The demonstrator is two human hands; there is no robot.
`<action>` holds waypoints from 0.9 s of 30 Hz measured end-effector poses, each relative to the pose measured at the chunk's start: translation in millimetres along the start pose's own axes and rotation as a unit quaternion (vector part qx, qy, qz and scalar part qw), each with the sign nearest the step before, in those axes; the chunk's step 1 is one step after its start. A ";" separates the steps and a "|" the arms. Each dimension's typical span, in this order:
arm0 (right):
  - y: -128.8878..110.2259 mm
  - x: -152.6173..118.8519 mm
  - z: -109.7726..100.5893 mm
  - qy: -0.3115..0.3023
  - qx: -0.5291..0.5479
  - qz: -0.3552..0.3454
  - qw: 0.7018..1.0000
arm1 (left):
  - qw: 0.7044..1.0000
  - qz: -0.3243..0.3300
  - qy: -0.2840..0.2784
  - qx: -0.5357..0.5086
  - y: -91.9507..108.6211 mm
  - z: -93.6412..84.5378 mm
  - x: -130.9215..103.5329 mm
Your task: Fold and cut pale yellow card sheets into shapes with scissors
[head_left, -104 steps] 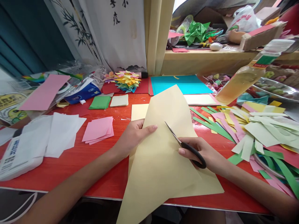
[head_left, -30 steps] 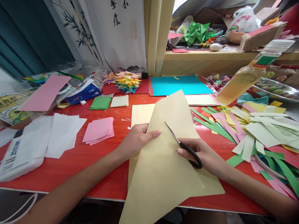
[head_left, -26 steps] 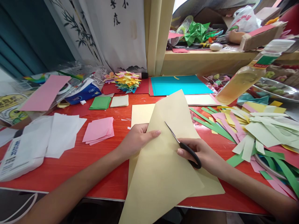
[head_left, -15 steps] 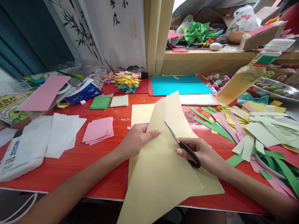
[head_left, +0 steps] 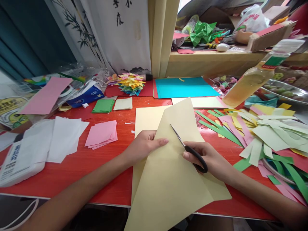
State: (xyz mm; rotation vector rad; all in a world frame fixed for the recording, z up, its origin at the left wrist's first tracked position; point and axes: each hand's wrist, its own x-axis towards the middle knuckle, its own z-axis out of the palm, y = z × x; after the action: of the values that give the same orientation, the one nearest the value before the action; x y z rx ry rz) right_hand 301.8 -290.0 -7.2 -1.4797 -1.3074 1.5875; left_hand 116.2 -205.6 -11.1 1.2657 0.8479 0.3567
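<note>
My left hand (head_left: 149, 143) grips the left edge of a pale yellow sheet of paper (head_left: 168, 189), thumb on top and fingers underneath. The sheet is lifted and bowed, and its lower end hangs past the table edge. In my right hand (head_left: 205, 154) are black-handled scissors (head_left: 196, 157); their blades lie over the sheet and point up and left. Whether the lower blade is under the paper I cannot tell. Beneath the held sheet, more pale yellow paper (head_left: 146, 117) rests on the red table.
Pink squares (head_left: 102, 134), green squares (head_left: 103, 106) and white sheets (head_left: 66, 138) lie to the left. Blue paper (head_left: 185, 88) and a folded-paper piece (head_left: 131, 84) are at the back. On the right stand a bottle (head_left: 250, 80) and a heap of paper strips (head_left: 255, 131).
The held yellow sheet has shifted slightly right, and its top corner has dropped a little. My left hand has moved slightly right with it; the scissors have barely moved.
</note>
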 end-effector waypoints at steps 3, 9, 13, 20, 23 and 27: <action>-0.7 -0.1 0.1 0.004 0.003 -0.005 1.000 | 1.000 0.001 0.001 -0.001 0.0 0.0 0.7; -3.8 -0.6 1.3 0.011 -0.004 -0.003 1.000 | 1.000 0.002 -0.006 -0.012 -0.4 -0.3 1.3; 0.5 0.5 0.3 0.016 0.006 -0.005 1.000 | 1.000 -0.005 -0.020 -0.009 -1.0 0.9 0.9; 4.2 0.6 0.2 0.010 0.022 -0.015 1.000 | 0.999 -0.011 -0.035 -0.021 -1.3 2.7 1.0; 0.7 -0.3 1.0 0.010 0.021 -0.015 1.000 | 0.999 -0.005 -0.039 -0.025 -1.1 2.7 1.5; 2.1 1.0 0.6 0.004 0.019 -0.017 1.000 | 0.999 -0.007 -0.039 -0.024 -1.1 2.6 2.0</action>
State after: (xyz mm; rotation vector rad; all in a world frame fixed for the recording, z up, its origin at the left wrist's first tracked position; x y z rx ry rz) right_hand 301.5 -289.9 -9.5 -1.4314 -1.2853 1.5745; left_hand 119.2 -206.4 -12.7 1.2218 0.7776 0.3126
